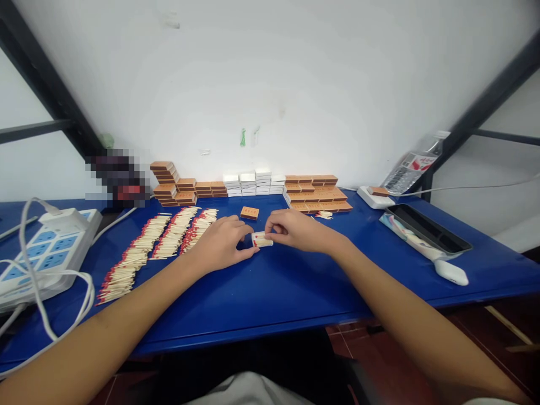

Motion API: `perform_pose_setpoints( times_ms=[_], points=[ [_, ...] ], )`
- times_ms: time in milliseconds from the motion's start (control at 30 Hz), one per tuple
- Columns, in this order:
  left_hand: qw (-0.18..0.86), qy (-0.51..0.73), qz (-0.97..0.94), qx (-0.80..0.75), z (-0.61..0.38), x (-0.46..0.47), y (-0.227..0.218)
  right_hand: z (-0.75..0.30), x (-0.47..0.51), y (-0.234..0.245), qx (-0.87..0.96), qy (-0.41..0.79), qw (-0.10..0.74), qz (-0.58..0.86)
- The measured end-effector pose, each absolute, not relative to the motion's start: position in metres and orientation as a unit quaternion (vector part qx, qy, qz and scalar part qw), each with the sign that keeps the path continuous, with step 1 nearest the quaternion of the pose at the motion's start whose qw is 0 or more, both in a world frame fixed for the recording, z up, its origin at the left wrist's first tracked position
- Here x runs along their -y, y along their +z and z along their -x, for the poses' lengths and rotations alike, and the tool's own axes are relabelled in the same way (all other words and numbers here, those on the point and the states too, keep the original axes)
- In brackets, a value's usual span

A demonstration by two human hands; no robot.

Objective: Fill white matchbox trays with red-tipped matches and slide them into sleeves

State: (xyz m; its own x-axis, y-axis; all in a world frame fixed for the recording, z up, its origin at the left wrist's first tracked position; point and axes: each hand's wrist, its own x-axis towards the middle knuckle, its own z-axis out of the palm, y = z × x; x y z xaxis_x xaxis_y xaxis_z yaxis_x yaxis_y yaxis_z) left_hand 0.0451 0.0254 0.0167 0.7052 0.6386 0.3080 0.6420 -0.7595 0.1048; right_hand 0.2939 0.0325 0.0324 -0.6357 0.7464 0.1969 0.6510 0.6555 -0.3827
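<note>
Between my hands, just above the blue table, is a small white matchbox tray with red-tipped matches in it. My left hand grips the tray's left end between thumb and fingers. The fingers of my right hand are pinched at the tray's right end, over the matches; whether they hold a match I cannot make out. Right behind the tray lies one orange matchbox cover. Long rows of loose matches with red heads spread on the table left of my left hand.
Along the wall stand stacked orange matchboxes, more orange stacks and white trays. A power strip with looping cables lies at left. At right are a plastic bottle, a phone and a white earphone case.
</note>
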Motion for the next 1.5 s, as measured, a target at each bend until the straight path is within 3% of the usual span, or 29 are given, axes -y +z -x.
perform_pose_setpoints(
  times_ms=[167,400,600,933,1267,1500],
  points=[
    [0.006,-0.161,0.922,0.353,-0.046,-0.025,0.017,-0.286,-0.033,0.022,0.896,0.137,0.160,0.391],
    [0.002,-0.165,0.920,0.355,-0.045,-0.025,0.017,-0.314,-0.037,0.043,0.864,0.106,0.204,0.448],
    [0.002,-0.164,0.920,0.356,-0.044,-0.025,0.018,-0.341,-0.051,0.045,0.842,0.163,0.118,0.501],
    [0.014,-0.159,0.921,0.356,-0.043,-0.024,0.017,-0.335,-0.051,0.041,0.835,0.177,0.077,0.515],
    [0.009,-0.160,0.919,0.360,-0.044,-0.025,0.018,-0.307,-0.037,0.037,0.879,0.176,0.189,0.400],
    [0.001,-0.154,0.917,0.368,-0.045,-0.023,0.018,-0.292,-0.036,0.027,0.887,0.152,0.190,0.393]
  ],
)
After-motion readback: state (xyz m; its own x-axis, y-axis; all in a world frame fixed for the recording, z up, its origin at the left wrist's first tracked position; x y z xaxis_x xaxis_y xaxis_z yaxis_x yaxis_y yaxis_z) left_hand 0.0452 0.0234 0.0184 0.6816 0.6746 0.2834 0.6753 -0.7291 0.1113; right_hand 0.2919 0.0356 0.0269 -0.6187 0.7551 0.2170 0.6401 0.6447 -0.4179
